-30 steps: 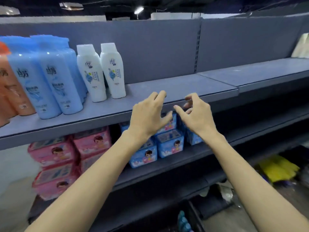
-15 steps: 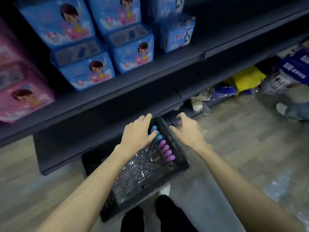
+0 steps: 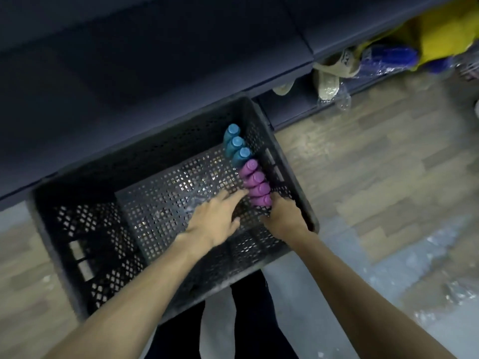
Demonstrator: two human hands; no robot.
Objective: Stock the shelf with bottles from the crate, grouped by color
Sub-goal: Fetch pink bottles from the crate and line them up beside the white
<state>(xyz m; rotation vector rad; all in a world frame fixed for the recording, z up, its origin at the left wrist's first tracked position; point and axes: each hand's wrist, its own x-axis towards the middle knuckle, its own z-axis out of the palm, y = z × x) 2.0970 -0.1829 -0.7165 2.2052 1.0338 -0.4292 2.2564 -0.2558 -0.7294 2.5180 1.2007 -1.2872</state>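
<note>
- A black perforated crate [image 3: 85,244] sits on the wood-look floor [image 3: 363,161], tucked against the dark bottom shelf [image 3: 145,60].
- Along its right wall stand three blue bottles [image 3: 236,145], then purple bottles [image 3: 255,186] nearer the person.
- The left hand [image 3: 215,218] reaches in with fingers spread, fingertips near the nearest purple bottle.
- The right hand [image 3: 283,216] curls at that bottle's right side; whether it grips cannot be told.
- Crumpled clear plastic [image 3: 197,200] lies on the crate bottom.
- Yellow and blue packages [image 3: 404,45] lie under the shelf to the right.
</note>
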